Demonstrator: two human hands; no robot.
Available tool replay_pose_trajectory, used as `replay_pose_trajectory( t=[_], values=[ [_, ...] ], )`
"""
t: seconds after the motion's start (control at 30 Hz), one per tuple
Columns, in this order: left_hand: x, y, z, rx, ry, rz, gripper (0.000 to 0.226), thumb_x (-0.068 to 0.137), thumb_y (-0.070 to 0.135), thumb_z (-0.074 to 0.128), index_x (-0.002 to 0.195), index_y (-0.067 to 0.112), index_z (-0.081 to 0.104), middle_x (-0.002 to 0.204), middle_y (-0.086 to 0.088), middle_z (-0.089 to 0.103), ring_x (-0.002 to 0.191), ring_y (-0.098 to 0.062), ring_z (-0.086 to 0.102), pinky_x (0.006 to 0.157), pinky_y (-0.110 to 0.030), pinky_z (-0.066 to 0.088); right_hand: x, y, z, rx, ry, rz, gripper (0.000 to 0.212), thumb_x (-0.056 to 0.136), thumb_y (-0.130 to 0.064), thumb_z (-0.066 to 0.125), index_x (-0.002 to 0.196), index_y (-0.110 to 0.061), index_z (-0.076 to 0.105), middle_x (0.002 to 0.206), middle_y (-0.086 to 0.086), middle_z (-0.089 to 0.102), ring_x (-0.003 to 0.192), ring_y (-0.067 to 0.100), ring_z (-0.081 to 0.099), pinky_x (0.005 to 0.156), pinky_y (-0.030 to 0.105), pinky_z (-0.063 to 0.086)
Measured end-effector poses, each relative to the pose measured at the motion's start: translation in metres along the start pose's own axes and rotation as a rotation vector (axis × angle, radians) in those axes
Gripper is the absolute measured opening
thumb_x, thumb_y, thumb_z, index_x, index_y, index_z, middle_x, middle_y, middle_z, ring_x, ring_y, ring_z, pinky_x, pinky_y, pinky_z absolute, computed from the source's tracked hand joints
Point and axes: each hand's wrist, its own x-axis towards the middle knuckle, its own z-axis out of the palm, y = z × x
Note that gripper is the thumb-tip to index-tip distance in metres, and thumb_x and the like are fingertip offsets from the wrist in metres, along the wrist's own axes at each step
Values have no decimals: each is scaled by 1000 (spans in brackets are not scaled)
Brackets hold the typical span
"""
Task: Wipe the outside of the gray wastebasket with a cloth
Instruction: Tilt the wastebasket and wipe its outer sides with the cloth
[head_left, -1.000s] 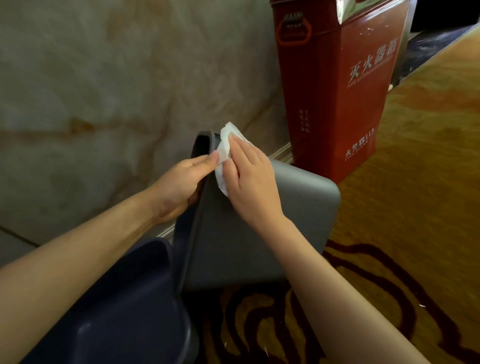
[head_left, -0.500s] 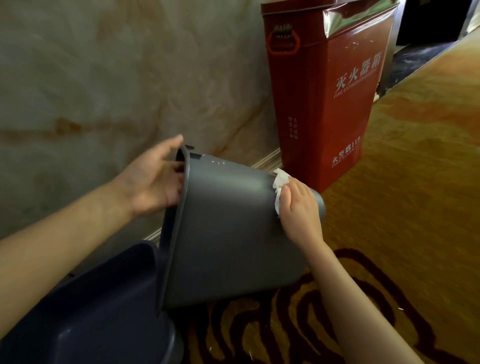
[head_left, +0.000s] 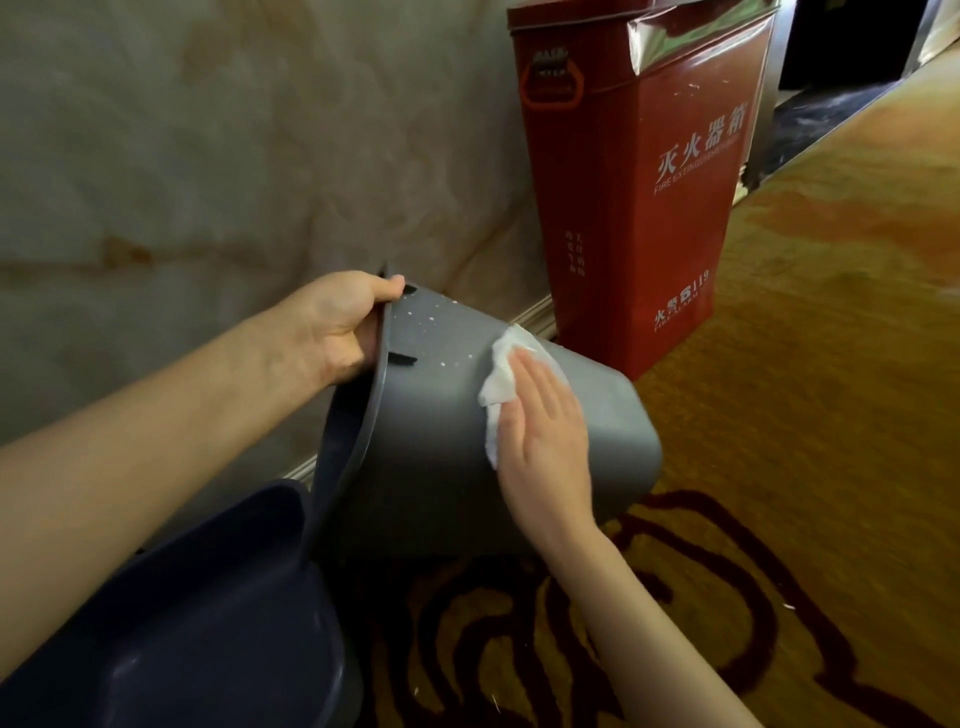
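The gray wastebasket (head_left: 436, 447) is tipped on its side over the carpet, mouth to the left, base to the right. My left hand (head_left: 337, 327) grips its upper rim, fingers curled over the edge. My right hand (head_left: 545, 431) lies flat on the basket's upper outer wall and presses a crumpled white cloth (head_left: 501, 384) against it. The cloth sticks out past my fingertips and thumb. Small white specks dot the gray wall near the rim, left of the cloth.
A dark blue bin (head_left: 197, 623) stands at the lower left, touching the basket's rim. A tall red fire-extinguisher box (head_left: 639, 197) stands against the marble wall (head_left: 208, 156) just behind the basket. Patterned gold and dark red carpet (head_left: 805, 415) covers the floor.
My right hand slid the cloth from the rim down toward the base, then partway back up the wall, now with a flat palm. My left hand moved to grip the rim's top edge.
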Motion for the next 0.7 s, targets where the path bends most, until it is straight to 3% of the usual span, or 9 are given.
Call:
replay_pose_trajectory(
  t=[0.13, 0.23, 0.33, 0.53, 0.63, 0.7],
  values=[
    [-5, -7, -7, -33, -96, 25, 31, 95, 24, 41, 86, 4, 63, 74, -6, 71, 62, -14, 70, 54, -23, 57, 9, -48, 19, -75, -83, -206, 48, 96, -27, 24, 142, -14, 29, 153, 3, 27, 142, 7, 12, 117, 27, 6],
    [-5, -12, -17, -19, -146, 7, 40, 95, 34, 36, 92, 6, 64, 87, -8, 71, 71, -14, 71, 64, -25, 58, 16, -54, 25, -104, -216, -252, 48, 98, -25, 22, 145, -18, 17, 157, -1, 12, 144, 8, -1, 117, 24, -3],
    [-6, -18, -23, -3, -147, 24, 40, 95, 35, 37, 92, 9, 66, 79, -5, 75, 69, -13, 72, 60, -26, 59, 20, -47, 25, -159, -264, -266, 48, 99, -25, 21, 146, -19, 12, 158, -3, 7, 144, 8, -5, 118, 26, -3],
    [-9, -21, -19, 12, -143, 110, 33, 95, 29, 40, 91, 10, 66, 71, 1, 76, 65, -9, 72, 56, -21, 57, 67, -28, 27, -205, -212, -108, 47, 98, -21, 24, 143, -9, 26, 154, 6, 25, 143, 18, 16, 117, 35, 13],
    [-10, -23, -23, 39, -115, 118, 31, 95, 28, 39, 89, 11, 64, 65, 3, 75, 61, -9, 71, 51, -22, 56, 76, 10, 14, -322, -242, -24, 37, 97, -16, 25, 125, -2, 45, 137, 12, 46, 126, 24, 38, 107, 33, 25],
    [-9, -24, -28, 45, -84, 112, 29, 95, 29, 40, 89, 12, 64, 64, 3, 75, 60, -10, 71, 53, -23, 57, 66, 40, -1, -371, -223, 42, 34, 96, -14, 27, 120, -1, 47, 132, 14, 49, 120, 26, 42, 105, 34, 28]
  ],
)
